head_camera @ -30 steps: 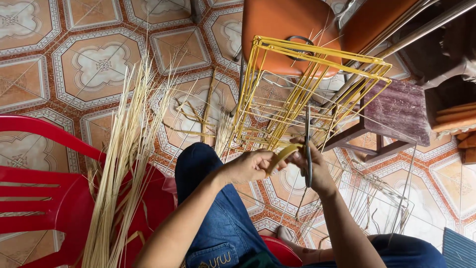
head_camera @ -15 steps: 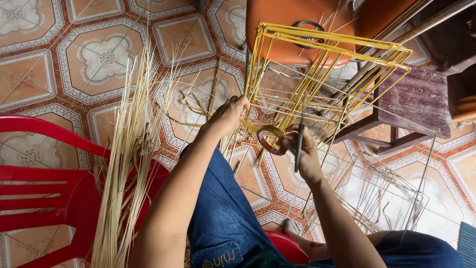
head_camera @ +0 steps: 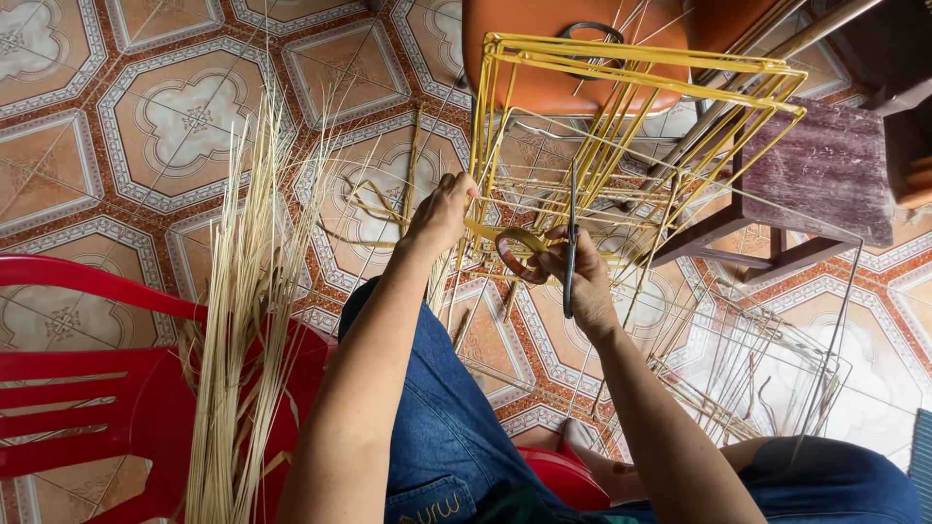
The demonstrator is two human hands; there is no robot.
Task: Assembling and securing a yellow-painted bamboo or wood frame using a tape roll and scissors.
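Observation:
A yellow wire frame [head_camera: 631, 107] shaped like a box stands tilted on the tiled floor in front of my knees. My left hand [head_camera: 442, 209] grips a yellow strip at the frame's near left edge. The strip curls into a loop [head_camera: 519, 250] between my hands. My right hand [head_camera: 578, 277] pinches that loop and also holds a dark, thin tool [head_camera: 570, 243] that points up along the frame. Thin pale strands are woven across the frame's lower part.
A bundle of pale straw strips [head_camera: 243, 320] leans over a red plastic chair [head_camera: 87, 388] at the left. An orange seat [head_camera: 573, 49] and a dark wooden stool [head_camera: 815, 175] stand behind the frame. Bare wire frames [head_camera: 757, 369] lie on the floor at the right.
My left hand has moved up and left from beside my right hand to the frame's edge, drawing the yellow strip out. The loop now shows between my hands.

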